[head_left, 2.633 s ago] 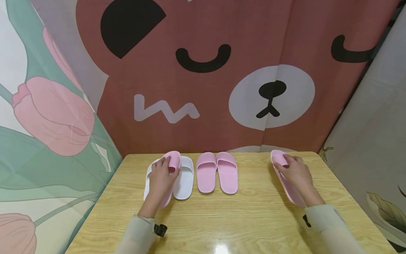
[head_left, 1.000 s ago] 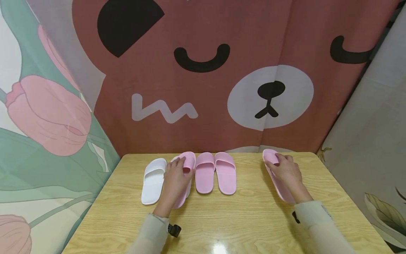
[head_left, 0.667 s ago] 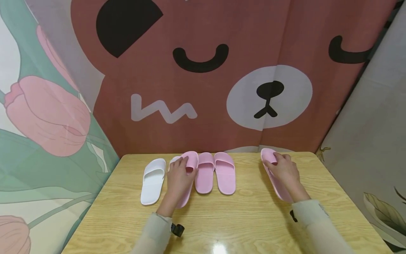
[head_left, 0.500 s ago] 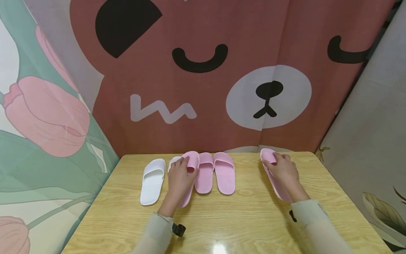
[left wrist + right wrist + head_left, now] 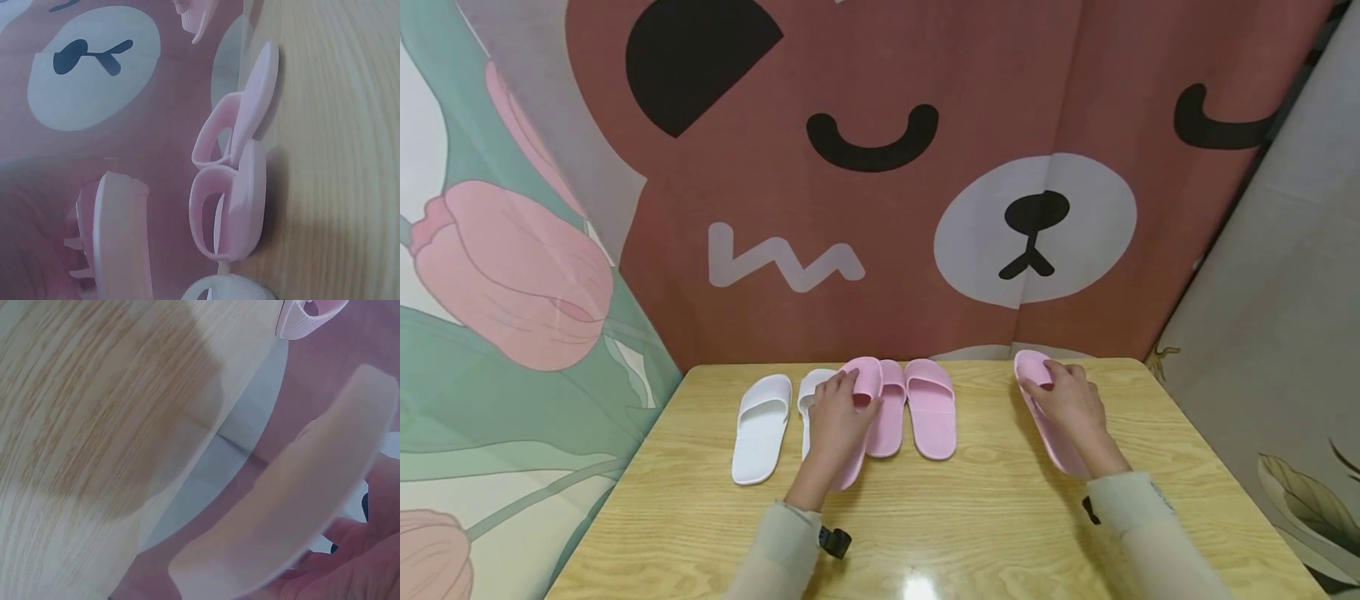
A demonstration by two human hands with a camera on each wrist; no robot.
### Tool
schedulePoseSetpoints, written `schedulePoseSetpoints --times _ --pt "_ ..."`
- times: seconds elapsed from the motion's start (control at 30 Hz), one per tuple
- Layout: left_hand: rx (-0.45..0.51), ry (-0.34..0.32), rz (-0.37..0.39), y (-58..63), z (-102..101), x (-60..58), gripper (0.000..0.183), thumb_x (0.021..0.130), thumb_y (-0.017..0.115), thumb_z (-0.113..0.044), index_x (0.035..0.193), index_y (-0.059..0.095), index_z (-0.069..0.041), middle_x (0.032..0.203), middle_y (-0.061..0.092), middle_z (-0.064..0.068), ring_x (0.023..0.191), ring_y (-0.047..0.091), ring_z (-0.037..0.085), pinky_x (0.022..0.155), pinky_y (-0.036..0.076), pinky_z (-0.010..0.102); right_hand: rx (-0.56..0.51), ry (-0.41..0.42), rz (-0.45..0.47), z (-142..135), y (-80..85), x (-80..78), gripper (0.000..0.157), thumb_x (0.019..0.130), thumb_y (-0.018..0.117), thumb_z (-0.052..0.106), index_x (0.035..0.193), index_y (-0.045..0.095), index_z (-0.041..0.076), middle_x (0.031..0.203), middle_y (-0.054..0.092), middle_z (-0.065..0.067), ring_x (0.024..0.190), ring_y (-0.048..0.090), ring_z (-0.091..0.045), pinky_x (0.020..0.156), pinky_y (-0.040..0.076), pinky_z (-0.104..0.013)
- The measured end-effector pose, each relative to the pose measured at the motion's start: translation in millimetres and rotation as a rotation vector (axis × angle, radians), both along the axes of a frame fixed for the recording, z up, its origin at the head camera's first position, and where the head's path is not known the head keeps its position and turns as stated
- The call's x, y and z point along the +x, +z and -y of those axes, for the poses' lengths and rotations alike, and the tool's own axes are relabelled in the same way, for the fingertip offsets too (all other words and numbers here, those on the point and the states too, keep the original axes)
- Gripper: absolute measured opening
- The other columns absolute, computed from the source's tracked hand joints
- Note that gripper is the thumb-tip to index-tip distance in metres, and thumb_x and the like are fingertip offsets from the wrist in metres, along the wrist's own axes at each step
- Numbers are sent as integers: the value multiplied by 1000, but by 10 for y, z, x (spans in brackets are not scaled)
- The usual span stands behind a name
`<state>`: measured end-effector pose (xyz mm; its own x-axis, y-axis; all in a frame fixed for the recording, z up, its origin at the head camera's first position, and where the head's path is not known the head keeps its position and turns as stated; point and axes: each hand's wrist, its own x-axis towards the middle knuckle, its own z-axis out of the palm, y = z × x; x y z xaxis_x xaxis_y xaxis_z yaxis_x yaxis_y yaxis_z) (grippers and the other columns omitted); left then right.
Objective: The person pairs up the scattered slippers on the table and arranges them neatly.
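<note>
My left hand [image 5: 837, 421] grips a pink slipper [image 5: 867, 375] by its strap, thumb on one side and fingers on the other. That slipper overlaps a white slipper [image 5: 815, 386] and the left one of two pink slippers [image 5: 891, 421] in the head view; the left wrist view shows it raised off the table. My right hand [image 5: 1071, 407] grips another pink slipper [image 5: 1033, 367], tilted, with a gap to the table in the right wrist view. Beside the pair's left slipper lies its mate, a pink slipper [image 5: 934, 421]. Part of each held slipper is hidden behind the hand.
A second white slipper [image 5: 760, 442] lies at the left of the wooden table [image 5: 970, 517]. A bear-print curtain [image 5: 880, 317] hangs right behind the back edge. Printed cloth also stands at the left and right sides.
My left hand has carried its pink slipper rightward, from over the left white slipper to between the right white slipper and the pink pair. My right hand has shifted slightly left with its slipper.
</note>
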<state>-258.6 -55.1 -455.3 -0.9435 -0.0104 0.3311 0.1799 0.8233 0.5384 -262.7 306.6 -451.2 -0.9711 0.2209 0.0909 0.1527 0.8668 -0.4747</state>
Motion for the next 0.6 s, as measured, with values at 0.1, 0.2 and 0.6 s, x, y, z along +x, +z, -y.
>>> schedulePoseSetpoints --times 0.1,0.2,0.6 --pt "17 -7 -3 -4 -52 -4 69 87 75 -43 144 56 -8 145 53 18 132 45 37 99 41 60 -8 0 9 2 -2 -1 82 97 55 57 155 35 4 147 34 -36 124 42 -60 93 40 -70" --pt "22 -12 -8 -11 -100 -13 69 87 75 -44 143 56 -8 145 53 18 132 45 37 99 41 60 -14 3 14 6 -2 1 82 98 55 57 156 34 4 148 33 -36 125 41 -60 94 40 -70" --pt "20 -21 -32 15 -239 -23 69 88 73 -48 143 57 -9 143 55 17 129 47 35 95 44 59 -21 17 14 32 32 -14 82 98 54 58 156 34 3 150 32 -36 126 38 -62 96 39 -71"
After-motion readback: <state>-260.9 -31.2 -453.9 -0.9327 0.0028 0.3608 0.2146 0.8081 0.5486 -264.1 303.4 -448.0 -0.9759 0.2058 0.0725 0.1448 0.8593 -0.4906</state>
